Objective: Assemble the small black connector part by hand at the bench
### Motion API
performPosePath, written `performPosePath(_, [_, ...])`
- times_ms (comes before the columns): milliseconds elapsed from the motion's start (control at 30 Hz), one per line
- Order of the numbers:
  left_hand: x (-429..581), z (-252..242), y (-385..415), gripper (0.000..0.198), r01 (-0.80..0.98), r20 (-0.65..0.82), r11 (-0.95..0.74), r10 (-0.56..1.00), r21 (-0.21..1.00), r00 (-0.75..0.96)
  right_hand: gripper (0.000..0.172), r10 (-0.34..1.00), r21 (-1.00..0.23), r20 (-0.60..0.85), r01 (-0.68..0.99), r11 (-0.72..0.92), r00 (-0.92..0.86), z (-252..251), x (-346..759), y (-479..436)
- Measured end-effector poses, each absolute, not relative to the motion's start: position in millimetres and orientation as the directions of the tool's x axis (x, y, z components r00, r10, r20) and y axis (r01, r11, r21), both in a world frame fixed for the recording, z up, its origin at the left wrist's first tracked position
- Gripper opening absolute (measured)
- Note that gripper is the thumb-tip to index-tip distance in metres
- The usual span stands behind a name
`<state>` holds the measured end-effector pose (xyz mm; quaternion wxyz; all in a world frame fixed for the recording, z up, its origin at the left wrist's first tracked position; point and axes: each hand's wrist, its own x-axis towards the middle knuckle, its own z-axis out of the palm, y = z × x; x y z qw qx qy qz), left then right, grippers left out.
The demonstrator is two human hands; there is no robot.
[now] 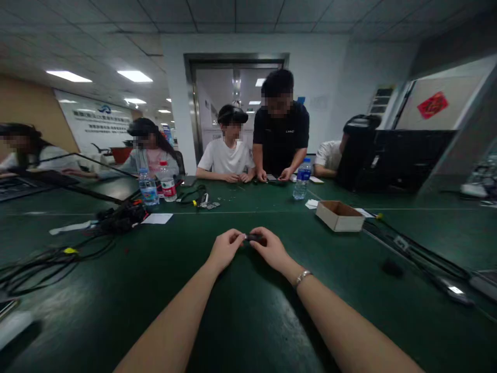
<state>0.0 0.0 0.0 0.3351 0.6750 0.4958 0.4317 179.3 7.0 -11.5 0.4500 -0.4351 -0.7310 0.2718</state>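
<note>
Both my hands meet over the green table (248, 311) in front of me. My left hand (225, 249) and my right hand (272, 248) are closed in a pinch on the two ends of a small dark object (253, 238), too small to name. A bracelet (302, 277) sits on my right wrist. Both forearms stretch out from the bottom edge of the view.
An open cardboard box (339, 215) stands to the right. Dark cables and a black device (116, 218) lie at the left, and more cables (419, 254) at the right. Water bottles (148, 187) (302, 179) stand further back. Several people sit or stand across the table.
</note>
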Motion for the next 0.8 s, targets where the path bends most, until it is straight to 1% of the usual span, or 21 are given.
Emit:
performPosePath(167, [-1.3, -1.2, 0.5, 0.038, 0.399, 0.27, -0.301, 0.954, 0.866, 0.133, 0.021, 0.892, -0.794, 0.399, 0.408, 0.451, -0.211, -6.3, 176.8, 6.6])
performPosePath(367, [-3.4, 1.2, -0.4, 0.039, 0.412, 0.222, -0.266, 0.963, 0.871, 0.153, 0.022, 0.897, -0.79, 0.387, 0.424, 0.443, -0.215, -8.3, 177.5, 8.6])
performPosePath(500, [-2.2, 5.5, -3.5, 0.035, 0.388, 0.229, -0.276, 0.959, 0.879, 0.164, 0.022, 0.899, -0.788, 0.381, 0.433, 0.437, -0.214, -6.6, 177.5, 7.3])
performPosePath(700, [-2.0, 6.5, -3.7, 0.025, 0.322, 0.289, -0.329, 0.943, 0.888, 0.168, 0.022, 0.898, -0.787, 0.381, 0.432, 0.44, -0.221, -3.6, 178.0, 5.9])
performPosePath(800, [-3.7, 3.4, -1.0, 0.023, 0.295, 0.301, -0.339, 0.939, 0.893, 0.167, 0.021, 0.896, -0.785, 0.382, 0.433, 0.443, -0.225, -4.3, 178.5, 6.4])
